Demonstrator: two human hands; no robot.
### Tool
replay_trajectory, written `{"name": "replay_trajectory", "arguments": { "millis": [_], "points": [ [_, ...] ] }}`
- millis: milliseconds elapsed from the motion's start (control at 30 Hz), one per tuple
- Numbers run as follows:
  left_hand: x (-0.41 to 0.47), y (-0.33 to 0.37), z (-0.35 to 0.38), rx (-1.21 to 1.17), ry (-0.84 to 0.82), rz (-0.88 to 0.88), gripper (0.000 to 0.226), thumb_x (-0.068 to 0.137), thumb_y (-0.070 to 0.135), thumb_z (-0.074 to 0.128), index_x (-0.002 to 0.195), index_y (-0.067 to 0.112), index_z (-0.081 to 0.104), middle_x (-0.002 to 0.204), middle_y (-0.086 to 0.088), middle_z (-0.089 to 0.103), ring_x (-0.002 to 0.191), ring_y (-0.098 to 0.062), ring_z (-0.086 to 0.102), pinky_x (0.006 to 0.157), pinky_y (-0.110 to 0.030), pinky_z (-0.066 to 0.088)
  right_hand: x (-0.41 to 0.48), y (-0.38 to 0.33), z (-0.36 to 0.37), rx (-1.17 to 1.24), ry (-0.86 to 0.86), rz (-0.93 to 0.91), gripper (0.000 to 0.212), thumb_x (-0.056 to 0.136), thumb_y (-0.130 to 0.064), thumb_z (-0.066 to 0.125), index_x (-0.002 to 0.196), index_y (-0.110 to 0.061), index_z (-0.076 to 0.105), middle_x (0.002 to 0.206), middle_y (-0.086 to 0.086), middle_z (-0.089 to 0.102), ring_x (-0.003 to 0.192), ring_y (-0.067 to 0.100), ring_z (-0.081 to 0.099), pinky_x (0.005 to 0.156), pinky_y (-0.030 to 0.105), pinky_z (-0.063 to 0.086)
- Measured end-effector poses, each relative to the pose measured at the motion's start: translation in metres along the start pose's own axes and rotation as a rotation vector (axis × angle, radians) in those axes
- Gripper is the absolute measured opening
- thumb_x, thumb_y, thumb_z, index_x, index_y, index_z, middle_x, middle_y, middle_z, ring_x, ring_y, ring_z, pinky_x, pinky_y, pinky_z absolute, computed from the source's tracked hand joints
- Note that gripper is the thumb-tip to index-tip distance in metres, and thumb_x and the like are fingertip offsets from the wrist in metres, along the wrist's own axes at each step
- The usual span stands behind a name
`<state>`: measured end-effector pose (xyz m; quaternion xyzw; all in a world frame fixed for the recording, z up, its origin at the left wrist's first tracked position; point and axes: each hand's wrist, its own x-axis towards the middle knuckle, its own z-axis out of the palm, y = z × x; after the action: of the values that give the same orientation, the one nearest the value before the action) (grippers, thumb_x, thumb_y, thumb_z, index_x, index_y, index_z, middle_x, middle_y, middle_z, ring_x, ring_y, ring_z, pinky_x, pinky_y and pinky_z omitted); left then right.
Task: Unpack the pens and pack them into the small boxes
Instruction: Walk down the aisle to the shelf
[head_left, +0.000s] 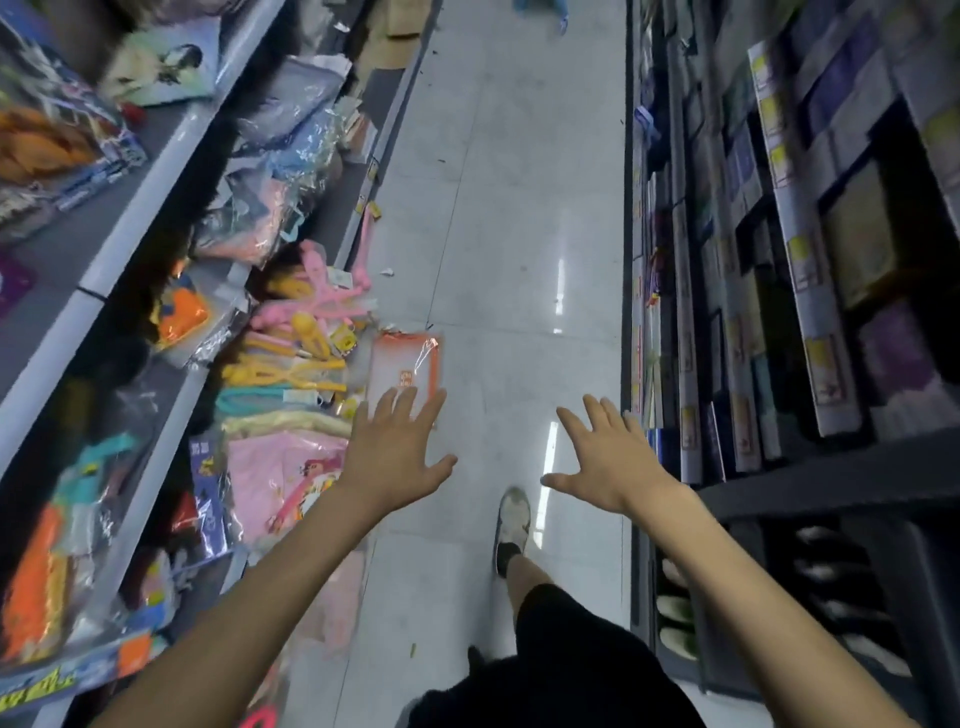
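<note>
I stand in a shop aisle and look down at a pale tiled floor (498, 208). My left hand (395, 447) is stretched out in front of me, palm down, fingers spread, holding nothing. My right hand (605, 457) is held out the same way, fingers apart and empty. No pens and no small boxes are in view. An orange-edged plastic packet (408, 364) lies on the floor just beyond my left fingertips.
Shelves on the left (156, 171) hold bagged toys, with pink and yellow plastic toys (306, 332) spilling onto the floor. Dark shelves on the right (779, 260) carry boxed goods and price tags. My right foot in a pale shoe (511, 525) is stepping forward.
</note>
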<state>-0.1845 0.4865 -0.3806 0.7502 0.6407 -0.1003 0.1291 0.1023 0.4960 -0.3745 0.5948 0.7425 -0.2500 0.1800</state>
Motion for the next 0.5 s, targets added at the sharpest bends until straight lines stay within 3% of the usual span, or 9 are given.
{"name": "replay_trajectory", "arguments": {
  "millis": [100,300,500],
  "points": [
    [0.062,-0.006,-0.029,0.018,-0.029,0.015,0.095,0.075,0.076,0.025,0.161,0.033,0.026,0.163,-0.011,0.036,0.151,-0.036,0.03,0.117,-0.06,0.026,0.051,0.017,-0.048,0.081,0.016,0.009,0.097,0.092,-0.074,0.049,0.165,-0.025,0.008,0.172,0.015,0.003,0.159,0.034,0.001,0.128,0.051,0.006],
    [0.179,-0.004,-0.081,-0.051,-0.027,-0.034,0.093,0.076,0.075,0.033,0.159,0.032,0.031,0.156,-0.009,0.044,0.145,-0.033,0.039,0.114,-0.059,0.035,0.139,0.054,-0.123,0.15,-0.052,0.048,0.092,0.093,-0.071,0.05,0.164,-0.023,0.017,0.169,0.016,0.016,0.156,0.033,0.016,0.126,0.048,0.015],
    [0.289,0.004,-0.101,-0.031,-0.029,0.02,0.088,0.077,0.074,0.029,0.154,0.033,0.04,0.157,-0.007,0.042,0.148,-0.031,0.033,0.119,-0.056,0.026,0.226,0.093,-0.181,0.17,-0.021,0.071,0.089,0.094,-0.07,0.051,0.162,-0.021,0.021,0.167,0.017,0.018,0.155,0.033,0.016,0.126,0.049,0.015]
  ]
}}
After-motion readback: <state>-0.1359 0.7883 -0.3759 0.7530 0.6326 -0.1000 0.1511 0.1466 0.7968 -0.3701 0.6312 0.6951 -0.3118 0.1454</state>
